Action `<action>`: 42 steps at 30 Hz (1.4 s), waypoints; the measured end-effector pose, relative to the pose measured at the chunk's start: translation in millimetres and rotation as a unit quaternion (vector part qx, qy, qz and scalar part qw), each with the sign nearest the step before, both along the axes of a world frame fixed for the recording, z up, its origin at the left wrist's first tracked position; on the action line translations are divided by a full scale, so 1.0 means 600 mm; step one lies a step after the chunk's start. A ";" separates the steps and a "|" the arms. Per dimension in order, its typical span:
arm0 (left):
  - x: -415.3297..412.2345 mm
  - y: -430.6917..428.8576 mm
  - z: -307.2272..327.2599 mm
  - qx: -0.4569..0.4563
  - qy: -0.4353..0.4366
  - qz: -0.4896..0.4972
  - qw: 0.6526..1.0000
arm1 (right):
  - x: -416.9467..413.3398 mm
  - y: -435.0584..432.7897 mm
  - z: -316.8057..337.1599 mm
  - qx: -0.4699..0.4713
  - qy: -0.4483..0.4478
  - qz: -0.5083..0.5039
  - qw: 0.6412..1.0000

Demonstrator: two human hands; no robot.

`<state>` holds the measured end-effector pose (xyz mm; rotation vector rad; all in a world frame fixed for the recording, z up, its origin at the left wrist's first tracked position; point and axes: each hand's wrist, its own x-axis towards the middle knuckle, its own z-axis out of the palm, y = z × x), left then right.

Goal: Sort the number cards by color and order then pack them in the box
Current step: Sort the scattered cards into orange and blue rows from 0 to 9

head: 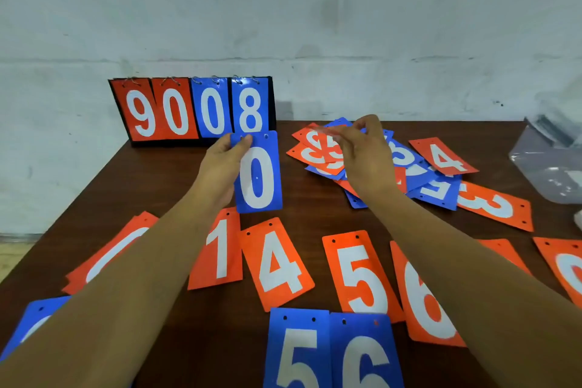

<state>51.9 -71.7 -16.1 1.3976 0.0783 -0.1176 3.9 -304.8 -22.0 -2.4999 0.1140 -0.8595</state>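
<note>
My left hand [222, 164] pinches the top edge of a blue 0 card [257, 172], held upright above the table. My right hand [362, 154] hovers over a jumbled pile of orange and blue cards [318, 153] at the back right, fingers together and blurred; whether it grips a card I cannot tell. Orange cards lie in a row near me: a 0 [110, 253], a 1 [220, 249], a 4 [277, 261], a 5 [362, 274] and a 6 [422, 296]. Blue 5 [297, 350] and blue 6 [365, 353] cards lie closest to me.
A flip scoreboard [192, 110] showing 9 0 0 8 stands at the back left against the wall. A clear plastic bag [548, 164] lies at the right edge. Loose orange 4 [444, 156] and orange 3 [494, 205] cards lie right of the pile. The dark wooden table [176, 173] shows between them.
</note>
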 end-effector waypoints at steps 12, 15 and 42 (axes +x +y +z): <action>-0.094 0.023 0.086 0.134 -0.037 0.032 0.990 | -0.152 -0.013 0.109 0.292 0.036 0.077 0.953; -0.126 0.032 0.082 0.197 -0.039 0.006 0.980 | -0.187 0.000 0.123 0.429 0.022 0.133 0.893; -0.293 -0.019 0.064 0.019 0.050 -0.132 0.990 | -0.308 0.072 0.068 0.500 0.199 0.147 0.830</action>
